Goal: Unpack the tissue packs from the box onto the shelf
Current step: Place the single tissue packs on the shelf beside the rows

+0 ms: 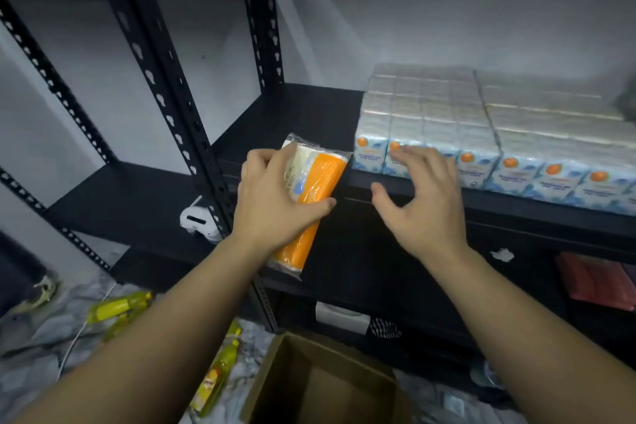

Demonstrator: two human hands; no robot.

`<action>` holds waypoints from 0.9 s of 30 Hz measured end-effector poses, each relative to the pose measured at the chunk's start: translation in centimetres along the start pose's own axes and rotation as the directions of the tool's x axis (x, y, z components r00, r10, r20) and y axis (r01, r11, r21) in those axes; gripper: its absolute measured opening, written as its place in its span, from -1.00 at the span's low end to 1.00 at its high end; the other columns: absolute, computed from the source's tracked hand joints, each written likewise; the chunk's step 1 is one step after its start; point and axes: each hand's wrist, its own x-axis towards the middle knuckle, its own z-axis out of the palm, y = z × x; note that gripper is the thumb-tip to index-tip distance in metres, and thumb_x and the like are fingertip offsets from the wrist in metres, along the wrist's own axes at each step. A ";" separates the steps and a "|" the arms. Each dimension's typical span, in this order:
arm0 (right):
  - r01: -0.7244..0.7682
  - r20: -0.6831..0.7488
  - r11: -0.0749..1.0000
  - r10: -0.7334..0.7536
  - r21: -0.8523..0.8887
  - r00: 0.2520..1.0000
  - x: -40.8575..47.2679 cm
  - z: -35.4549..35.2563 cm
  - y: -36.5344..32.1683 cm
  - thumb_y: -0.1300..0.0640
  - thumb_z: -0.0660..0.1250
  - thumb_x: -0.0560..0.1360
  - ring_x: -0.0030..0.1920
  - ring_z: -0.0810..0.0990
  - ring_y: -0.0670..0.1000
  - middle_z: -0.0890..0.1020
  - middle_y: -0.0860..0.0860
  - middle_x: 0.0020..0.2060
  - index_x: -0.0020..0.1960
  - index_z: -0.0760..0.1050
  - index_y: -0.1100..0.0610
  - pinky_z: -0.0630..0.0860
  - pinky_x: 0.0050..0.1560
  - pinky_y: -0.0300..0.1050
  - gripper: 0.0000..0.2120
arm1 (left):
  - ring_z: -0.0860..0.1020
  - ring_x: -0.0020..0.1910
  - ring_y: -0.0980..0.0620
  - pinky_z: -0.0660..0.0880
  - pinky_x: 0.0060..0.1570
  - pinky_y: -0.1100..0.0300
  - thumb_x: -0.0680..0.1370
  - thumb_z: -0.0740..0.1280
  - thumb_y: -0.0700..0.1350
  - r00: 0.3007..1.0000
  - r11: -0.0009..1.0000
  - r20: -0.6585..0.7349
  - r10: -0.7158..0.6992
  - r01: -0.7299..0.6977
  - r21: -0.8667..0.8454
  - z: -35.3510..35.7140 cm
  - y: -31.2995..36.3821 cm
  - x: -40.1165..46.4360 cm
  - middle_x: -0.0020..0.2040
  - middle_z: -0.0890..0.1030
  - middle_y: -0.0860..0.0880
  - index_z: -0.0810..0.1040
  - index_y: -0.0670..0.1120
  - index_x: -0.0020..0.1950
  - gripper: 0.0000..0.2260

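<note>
My left hand (275, 196) grips an orange and white tissue pack (320, 179) in clear wrap, holding it at the front edge of the black shelf (303, 113). My right hand (423, 196) hovers beside it with fingers spread, holding nothing, just in front of a block of blue and white tissue packs (464, 127) stacked on the shelf's right part. The open cardboard box (296, 385) stands on the floor below, between my forearms; its inside looks dark.
Black perforated rack uprights (165, 89) rise to the left of the shelf. A white device (198, 220) sits on the lower left shelf. Yellow bottles (117, 310) lie on the floor at left. A red packet (595, 282) lies on the lower right shelf.
</note>
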 end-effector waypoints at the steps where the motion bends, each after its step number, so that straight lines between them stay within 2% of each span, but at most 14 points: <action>1: -0.009 -0.043 0.998 0.006 -0.066 0.999 1.2 0.4 0.0 -0.10 0.44 0.49 0.37 0.43 0.14 0.53 0.04 0.33 0.36 0.55 0.06 0.39 0.37 0.22 -0.51 | 0.32 0.35 0.03 0.43 0.34 -0.07 0.25 0.53 0.35 1.000 1.000 0.009 0.018 -0.018 0.011 -0.2 0.0 1.4 0.23 0.26 0.13 0.32 0.14 0.52 -0.10; 4: -0.068 -0.064 0.959 0.053 -0.273 0.997 4.0 2.1 0.6 -0.22 0.40 0.51 0.49 0.32 0.15 0.44 0.03 0.46 0.43 0.49 -0.02 0.21 0.47 0.31 -0.45 | 0.32 0.36 -0.01 0.41 0.35 -0.08 0.30 0.54 0.34 0.998 0.998 0.045 0.047 -0.049 0.050 -0.5 -0.2 5.8 0.25 0.27 0.10 0.31 0.08 0.55 -0.09; 8: -0.105 -0.003 0.867 0.119 -0.488 0.993 4.8 4.6 2.1 -0.35 0.27 0.54 0.56 0.27 0.13 0.41 0.05 0.52 0.50 0.41 -0.04 0.00 0.56 0.32 -0.36 | 0.30 0.44 -0.14 0.34 0.38 -0.14 0.38 0.47 0.39 0.983 0.980 0.183 -0.004 -0.032 0.196 0.4 -1.7 11.4 0.44 0.29 -0.05 0.23 0.07 0.60 -0.10; 11: -0.108 -0.039 0.845 0.102 -0.524 0.994 4.5 5.2 2.6 -0.36 0.30 0.52 0.53 0.31 0.12 0.45 0.05 0.48 0.49 0.43 -0.02 -0.05 0.57 0.28 -0.35 | 0.12 0.62 -0.16 0.14 0.52 -0.28 0.48 0.34 0.42 0.918 0.958 0.395 0.034 -0.143 0.250 1.9 -3.8 14.2 0.66 0.12 -0.04 0.14 0.13 0.66 -0.16; 13: -0.107 -0.074 0.844 0.080 -0.526 0.994 4.5 5.3 2.7 -0.35 0.34 0.51 0.52 0.35 0.12 0.48 0.05 0.46 0.47 0.46 -0.02 -0.04 0.57 0.26 -0.36 | -0.01 0.67 -0.08 -0.06 0.57 -0.32 0.57 0.25 0.37 0.853 0.947 0.518 0.070 -0.220 0.233 2.9 -4.6 15.4 0.70 0.06 0.02 0.14 0.18 0.66 -0.28; 15: -0.104 -0.099 0.842 0.060 -0.530 0.993 4.5 5.4 2.8 -0.33 0.37 0.50 0.51 0.37 0.12 0.50 0.04 0.44 0.45 0.49 -0.01 -0.03 0.58 0.25 -0.37 | -0.06 0.67 -0.04 -0.15 0.57 -0.30 0.64 0.16 0.27 0.809 0.947 0.584 0.073 -0.240 0.214 3.5 -4.6 16.5 0.70 0.04 0.03 0.14 0.20 0.66 -0.41; 18: -0.100 -0.126 0.842 0.038 -0.530 0.991 4.4 5.7 2.9 -0.30 0.40 0.49 0.50 0.39 0.11 0.52 0.03 0.42 0.43 0.51 0.00 0.00 0.58 0.25 -0.39 | -0.10 0.67 -0.04 -0.19 0.57 -0.26 0.69 0.05 0.12 0.784 0.962 0.619 0.044 -0.200 0.186 3.9 -4.1 18.4 0.70 0.00 0.02 0.12 0.18 0.67 -0.48; 20: -0.100 -0.143 0.844 0.028 -0.527 0.989 4.5 5.7 2.9 -0.29 0.43 0.48 0.49 0.40 0.11 0.52 0.03 0.42 0.42 0.52 -0.01 0.02 0.57 0.25 -0.39 | -0.06 0.67 -0.08 -0.11 0.57 -0.25 0.68 0.07 0.10 0.784 0.964 0.621 0.025 -0.184 0.193 4.1 -4.3 19.7 0.70 0.03 -0.02 0.13 0.17 0.67 -0.47; 22: -0.101 -0.149 0.844 0.026 -0.526 0.989 4.5 5.8 3.0 -0.28 0.44 0.47 0.48 0.41 0.11 0.53 0.03 0.41 0.41 0.53 -0.01 0.02 0.57 0.24 -0.40 | 0.12 0.62 -0.16 0.15 0.54 -0.21 0.63 0.18 0.15 0.813 0.967 0.582 0.006 -0.154 0.204 4.1 -4.8 20.9 0.66 0.18 -0.06 0.22 0.18 0.64 -0.45; 24: -0.100 -0.153 0.842 0.021 -0.530 0.988 4.5 5.7 3.0 -0.27 0.45 0.47 0.47 0.42 0.11 0.53 0.03 0.41 0.40 0.53 0.00 0.03 0.57 0.24 -0.40 | 0.33 0.49 -0.19 0.38 0.38 -0.18 0.55 0.28 0.29 0.856 0.963 0.516 -0.024 -0.118 0.240 3.7 -5.2 21.7 0.53 0.35 -0.06 0.33 0.20 0.57 -0.41; 26: -0.098 -0.153 0.840 0.018 -0.534 0.988 4.5 5.7 3.1 -0.27 0.46 0.46 0.46 0.43 0.11 0.54 0.03 0.40 0.40 0.54 0.00 0.03 0.57 0.24 -0.40 | 0.42 0.39 -0.18 0.45 0.30 -0.18 0.47 0.32 0.42 0.880 0.955 0.473 -0.043 -0.103 0.277 2.9 -5.4 22.0 0.44 0.40 -0.07 0.36 0.22 0.52 -0.34; 27: -0.097 -0.152 0.839 0.017 -0.535 0.988 4.5 5.7 3.1 -0.27 0.46 0.46 0.46 0.43 0.11 0.54 0.03 0.40 0.40 0.54 0.00 0.04 0.56 0.24 -0.40 | 0.44 0.37 -0.17 0.47 0.27 -0.15 0.46 0.34 0.41 0.884 0.961 0.466 -0.026 -0.107 0.255 2.6 -5.5 21.9 0.42 0.41 -0.06 0.37 0.21 0.52 -0.33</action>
